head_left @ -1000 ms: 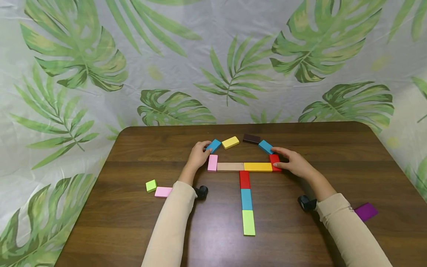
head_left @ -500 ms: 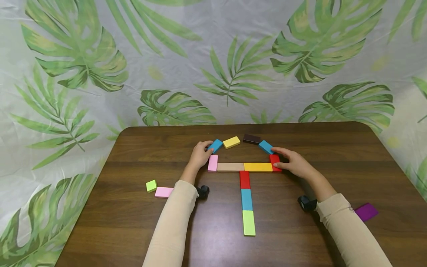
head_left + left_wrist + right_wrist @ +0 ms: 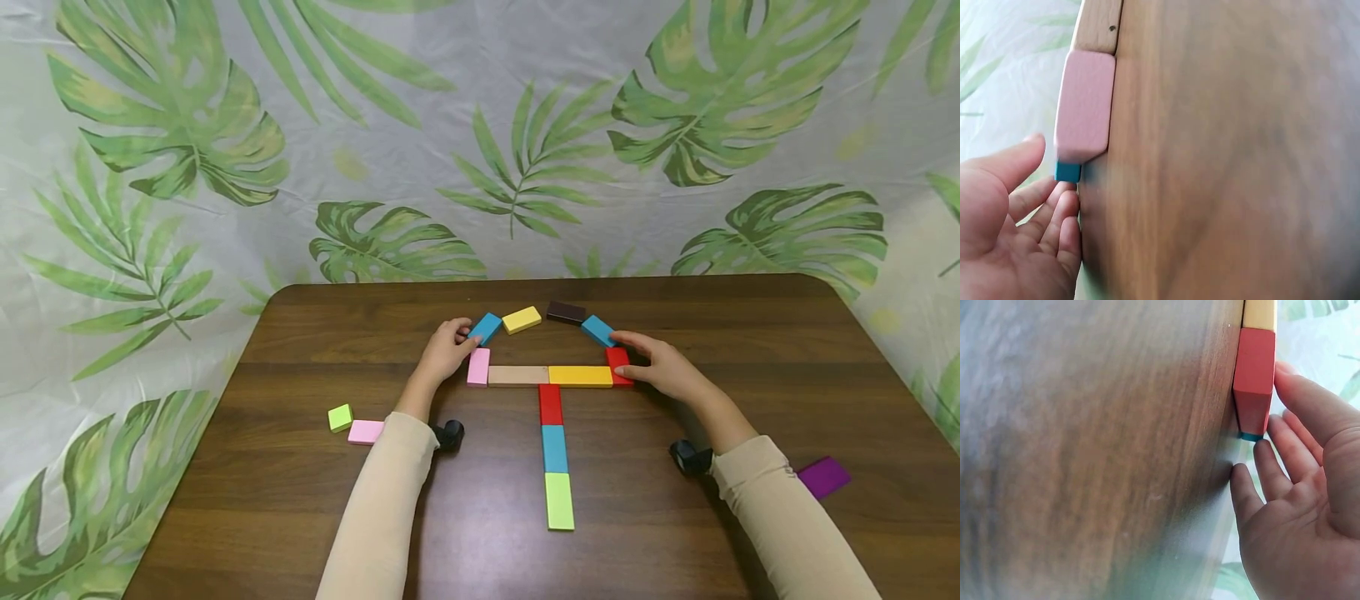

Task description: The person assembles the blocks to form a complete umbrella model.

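Observation:
Wooden blocks lie flat in an arch at the far middle of the table. My left hand (image 3: 446, 348) is at the left blue block (image 3: 486, 328), thumb raised off it; in the left wrist view its fingers are loosely bent near that block's end, contact unclear. Close by stand a pink block (image 3: 478, 367) and a yellow block (image 3: 522, 320). My right hand (image 3: 663, 365) has its fingers extended to the right blue block (image 3: 597, 331), its thumb at the red block (image 3: 618, 365). A dark brown block (image 3: 566, 312) lies beyond, a gap apart from the yellow one.
A tan block (image 3: 517, 377) and an orange-yellow block (image 3: 580, 377) form a crossbar. Below run red (image 3: 551, 404), blue (image 3: 554, 448) and lime (image 3: 558, 501) blocks. Loose are a lime cube (image 3: 340, 417), a pink block (image 3: 364, 432) and a purple block (image 3: 824, 477).
The left blue block and the yellow block have shifted slightly right, toward the dark brown one. My left hand followed, then drew back a little left. The right hand stays in place.

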`<state>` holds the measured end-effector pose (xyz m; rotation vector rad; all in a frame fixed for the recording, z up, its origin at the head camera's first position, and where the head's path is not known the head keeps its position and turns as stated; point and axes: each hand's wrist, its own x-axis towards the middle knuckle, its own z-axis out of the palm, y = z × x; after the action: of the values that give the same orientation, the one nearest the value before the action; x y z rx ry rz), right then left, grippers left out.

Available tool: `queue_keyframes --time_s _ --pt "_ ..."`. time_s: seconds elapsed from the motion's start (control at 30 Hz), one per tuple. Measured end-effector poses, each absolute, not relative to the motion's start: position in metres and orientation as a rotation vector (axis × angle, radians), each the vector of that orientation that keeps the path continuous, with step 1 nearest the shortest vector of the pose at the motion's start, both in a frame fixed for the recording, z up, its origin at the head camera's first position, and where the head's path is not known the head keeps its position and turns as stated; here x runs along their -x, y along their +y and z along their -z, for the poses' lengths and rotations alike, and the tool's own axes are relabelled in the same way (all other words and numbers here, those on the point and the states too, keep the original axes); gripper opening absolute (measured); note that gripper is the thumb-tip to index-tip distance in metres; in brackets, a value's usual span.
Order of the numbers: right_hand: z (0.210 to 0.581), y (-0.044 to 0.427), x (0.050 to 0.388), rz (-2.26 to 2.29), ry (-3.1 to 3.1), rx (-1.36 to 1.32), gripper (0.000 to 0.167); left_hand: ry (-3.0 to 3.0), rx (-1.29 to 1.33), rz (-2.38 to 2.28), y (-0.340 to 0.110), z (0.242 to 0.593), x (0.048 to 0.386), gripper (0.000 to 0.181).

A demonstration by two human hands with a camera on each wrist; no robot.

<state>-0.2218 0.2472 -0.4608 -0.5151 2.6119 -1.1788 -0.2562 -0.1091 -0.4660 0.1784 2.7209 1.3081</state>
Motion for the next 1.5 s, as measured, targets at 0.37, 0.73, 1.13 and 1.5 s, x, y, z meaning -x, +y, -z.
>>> queue_keyframes --time_s 0.37,0.73,1.13,1.5 --pt "0.46 0.247 0.221 1.192 2.607 0.519 0.058 2.623 -0.181 -1.386 -0.122 0.465 0.248 0.037" --pt "0.459 0.246 0.222 1.186 2.607 0.51 0.058 2.565 -0.394 -1.364 -0.132 0.467 0.243 0.044" --pt "0.461 0.247 0.223 1.184 2.606 0.511 0.059 2.615 -0.402 -1.29 -0.13 0.468 0.241 0.038" --pt "0.46 0.246 0.221 1.189 2.606 0.517 0.058 2.656 -0.338 -1.324 -0.127 0.469 0.24 0.038"
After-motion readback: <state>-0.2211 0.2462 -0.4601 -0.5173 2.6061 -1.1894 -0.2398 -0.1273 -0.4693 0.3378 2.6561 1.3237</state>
